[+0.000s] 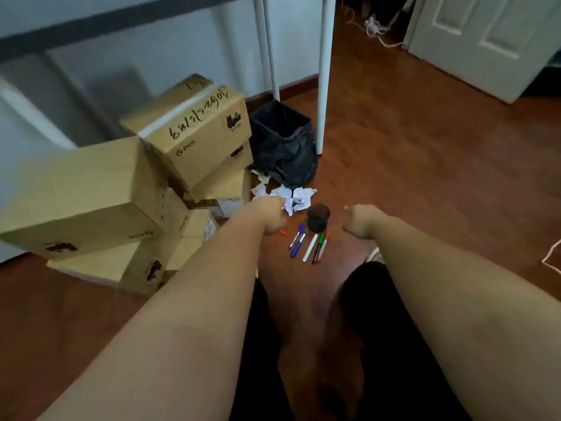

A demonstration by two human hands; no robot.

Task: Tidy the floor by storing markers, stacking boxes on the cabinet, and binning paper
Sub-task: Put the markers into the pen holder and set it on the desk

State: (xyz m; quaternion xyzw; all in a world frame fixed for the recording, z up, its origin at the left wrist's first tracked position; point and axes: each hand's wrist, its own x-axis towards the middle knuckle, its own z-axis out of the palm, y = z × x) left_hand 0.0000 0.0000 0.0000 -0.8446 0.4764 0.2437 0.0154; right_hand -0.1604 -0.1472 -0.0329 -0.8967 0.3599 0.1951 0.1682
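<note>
Several markers [308, 246], blue, white, green and red, lie side by side on the wooden floor in front of a black round pen cup [318, 218]. My left hand [268, 217] hovers just left of them with its fingers curled, and a red marker tip [283, 231] pokes out beneath it. My right hand [361, 221] hangs to the right of the cup, fingers bent downward, with nothing visible in it. Crumpled white paper [293, 197] lies behind the cup, at the foot of a bin with a black bag [283, 141]. Cardboard boxes [188, 132] are piled at the left.
Two white table legs [324, 71] stand behind the bin. A white door [485, 41] is at the far right, with cables [376, 28] on the floor beside it. A white cord [551, 256] lies at the right edge. My dark-clothed legs [394, 344] fill the bottom.
</note>
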